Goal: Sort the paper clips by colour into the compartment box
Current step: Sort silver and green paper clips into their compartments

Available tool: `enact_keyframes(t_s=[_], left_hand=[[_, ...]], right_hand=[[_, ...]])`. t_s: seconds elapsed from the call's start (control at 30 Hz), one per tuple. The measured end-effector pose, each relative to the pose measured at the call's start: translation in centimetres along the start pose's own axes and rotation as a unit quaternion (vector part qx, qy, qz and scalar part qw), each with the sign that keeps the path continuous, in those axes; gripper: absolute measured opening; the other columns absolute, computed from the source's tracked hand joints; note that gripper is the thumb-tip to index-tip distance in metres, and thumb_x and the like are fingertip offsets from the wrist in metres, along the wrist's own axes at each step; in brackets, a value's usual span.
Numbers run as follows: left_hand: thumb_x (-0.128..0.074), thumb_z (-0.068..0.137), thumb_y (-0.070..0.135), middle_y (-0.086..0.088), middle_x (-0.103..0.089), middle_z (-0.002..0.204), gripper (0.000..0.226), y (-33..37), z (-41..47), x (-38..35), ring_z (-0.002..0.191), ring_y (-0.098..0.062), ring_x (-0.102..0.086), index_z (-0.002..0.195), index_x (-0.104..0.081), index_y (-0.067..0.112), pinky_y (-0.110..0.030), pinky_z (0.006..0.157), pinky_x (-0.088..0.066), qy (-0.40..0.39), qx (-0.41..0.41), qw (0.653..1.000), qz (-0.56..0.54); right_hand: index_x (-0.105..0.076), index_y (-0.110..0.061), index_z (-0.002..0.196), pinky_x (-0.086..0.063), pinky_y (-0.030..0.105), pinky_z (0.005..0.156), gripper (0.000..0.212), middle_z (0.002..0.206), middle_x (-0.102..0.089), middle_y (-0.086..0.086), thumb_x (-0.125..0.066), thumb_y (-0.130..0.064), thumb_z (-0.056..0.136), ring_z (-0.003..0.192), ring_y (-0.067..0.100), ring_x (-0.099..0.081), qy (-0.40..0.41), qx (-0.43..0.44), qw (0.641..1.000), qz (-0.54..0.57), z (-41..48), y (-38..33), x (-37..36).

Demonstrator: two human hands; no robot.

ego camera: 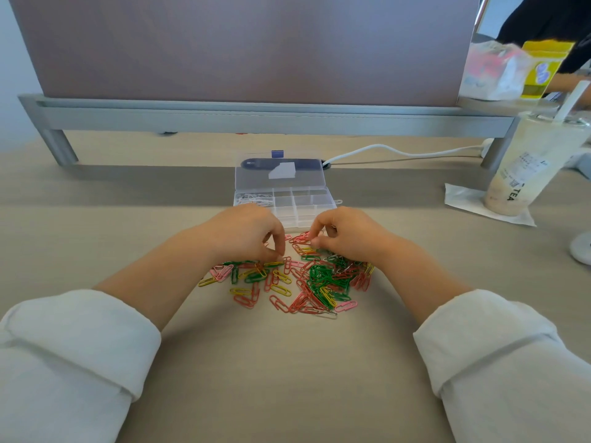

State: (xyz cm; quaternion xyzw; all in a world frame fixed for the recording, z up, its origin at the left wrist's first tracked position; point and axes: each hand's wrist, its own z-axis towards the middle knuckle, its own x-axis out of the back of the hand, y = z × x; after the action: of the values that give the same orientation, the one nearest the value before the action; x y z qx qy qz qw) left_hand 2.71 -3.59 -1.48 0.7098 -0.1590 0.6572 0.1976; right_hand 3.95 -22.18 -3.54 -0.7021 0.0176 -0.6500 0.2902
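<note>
Filling the top of the view, a flat mauve divider panel [243, 46] stands on a grey metal rail [256, 118] with square legs. Under it spreads the desk [287, 378], pale with a fine wood grain. Two arms in rolled white cloth sleeves [80, 330] reach in from the near edge. At the right, a tall translucent plastic cup [524, 167] of milky tea stands on a creased white napkin [460, 195].

Centred at the far side lies the compartment box [300, 215], rectangular and of clear hard plastic, with its hinged lid [256, 179] open beyond it. Its far-left cell holds a tangle of white clips [254, 198].

The left hand [246, 233] and right hand [348, 233] hover just in front of the box. Both have fingers curled downward, with thumb and forefinger tips close together at the far edge of the paper clips [297, 279]. Whether either actually pinches a clip I cannot tell.

These clips are thin looped wire coated red, pink, green and yellow, with a few silvery. They lie in a loose heap on the desk between the wrists, densest near the right hand.
</note>
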Motion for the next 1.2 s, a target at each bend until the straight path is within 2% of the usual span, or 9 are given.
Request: enact_keyframes(t_s=[0.27, 0.4, 0.6, 0.7, 0.87, 1.03, 1.1, 1.2], left_hand=[[-0.062, 0.085, 0.029, 0.015, -0.039, 0.067, 0.014, 0.2, 0.0, 0.0, 0.060, -0.001, -0.038, 0.097, -0.067, 0.026, -0.016, 0.050, -0.026, -0.018, 0.019, 1.000, 0.010], [-0.062, 0.085, 0.035, 0.015, -0.040, 0.067, 0.016, 0.1, 0.0, -0.1, 0.060, -0.001, -0.039, 0.099, -0.065, 0.027, -0.019, 0.050, -0.027, -0.005, 0.023, 1.000, -0.002], [-0.061, 0.086, 0.034, 0.017, -0.041, 0.072, 0.015, -0.2, 0.3, -0.3, 0.073, -0.007, -0.044, 0.098, -0.067, 0.027, -0.018, 0.055, -0.032, -0.031, 0.023, 0.999, 0.000], [-0.058, 0.088, 0.032, 0.015, -0.044, 0.077, 0.015, -0.3, 0.5, -0.6, 0.081, -0.010, -0.047, 0.101, -0.062, 0.024, -0.020, 0.060, -0.034, -0.058, 0.036, 0.998, -0.015], [-0.054, 0.090, 0.032, 0.014, -0.045, 0.076, 0.007, -0.5, 0.7, -1.0, 0.067, -0.002, -0.042, 0.091, -0.053, 0.025, -0.017, 0.054, -0.031, -0.059, 0.044, 0.996, -0.045], [-0.044, 0.095, 0.031, 0.012, -0.049, 0.079, 0.011, -0.4, 0.8, -0.8, 0.070, -0.002, -0.044, 0.088, -0.050, 0.025, -0.020, 0.057, -0.034, -0.060, 0.073, 0.991, -0.095], [-0.042, 0.095, 0.030, 0.011, -0.050, 0.082, 0.011, -0.5, 0.8, -0.9, 0.072, -0.003, -0.046, 0.090, -0.051, 0.025, -0.020, 0.058, -0.035, -0.057, 0.075, 0.991, -0.094], [-0.044, 0.094, 0.030, 0.009, -0.050, 0.086, 0.009, -0.7, 0.9, -1.0, 0.078, -0.010, -0.048, 0.092, -0.052, 0.026, -0.023, 0.062, -0.036, -0.044, 0.079, 0.993, -0.070]], right_hand=[[-0.070, -0.017, 0.092, -0.026, 0.015, 0.050, 0.010, 0.063, -0.040, -0.015, -0.067, -0.021, 0.084, 0.057, -0.001, -0.038, -0.018, -0.011, 1.000, 0.009, -0.3, 0.0, 0.4], [-0.071, -0.020, 0.094, -0.028, 0.016, 0.050, 0.011, 0.063, -0.040, -0.012, -0.065, -0.021, 0.085, 0.056, 0.002, -0.037, 0.003, -0.016, 1.000, -0.003, -0.1, 0.2, 0.5], [-0.073, -0.021, 0.091, -0.026, 0.016, 0.050, 0.010, 0.061, -0.040, -0.014, -0.069, -0.022, 0.082, 0.055, 0.002, -0.038, -0.023, -0.015, 1.000, -0.009, -0.3, 0.0, 0.9], [-0.072, -0.017, 0.090, -0.026, 0.015, 0.051, 0.009, 0.063, -0.041, -0.016, -0.068, -0.020, 0.083, 0.058, 0.000, -0.039, -0.032, -0.017, 0.999, -0.022, -0.1, 0.0, 0.9], [-0.069, -0.013, 0.087, -0.030, 0.015, 0.052, 0.008, 0.066, -0.048, -0.013, -0.064, -0.020, 0.086, 0.063, 0.002, -0.044, -0.069, -0.020, 0.997, -0.039, 0.1, 0.0, 0.7], [-0.058, -0.018, 0.075, -0.032, 0.017, 0.054, 0.015, 0.065, -0.047, -0.011, -0.060, -0.020, 0.089, 0.062, 0.003, -0.043, -0.086, -0.022, 0.995, -0.043, 0.2, 0.0, 0.5], [-0.058, -0.017, 0.079, -0.034, 0.019, 0.057, 0.013, 0.068, -0.048, -0.010, -0.057, -0.022, 0.091, 0.065, 0.005, -0.044, -0.079, -0.017, 0.996, -0.043, 0.2, 0.0, 0.4], [-0.055, -0.017, 0.084, -0.031, 0.017, 0.056, 0.011, 0.070, -0.046, -0.012, -0.051, -0.022, 0.094, 0.064, 0.000, -0.040, -0.063, -0.001, 0.998, -0.018, 0.0, -0.1, 0.5]])
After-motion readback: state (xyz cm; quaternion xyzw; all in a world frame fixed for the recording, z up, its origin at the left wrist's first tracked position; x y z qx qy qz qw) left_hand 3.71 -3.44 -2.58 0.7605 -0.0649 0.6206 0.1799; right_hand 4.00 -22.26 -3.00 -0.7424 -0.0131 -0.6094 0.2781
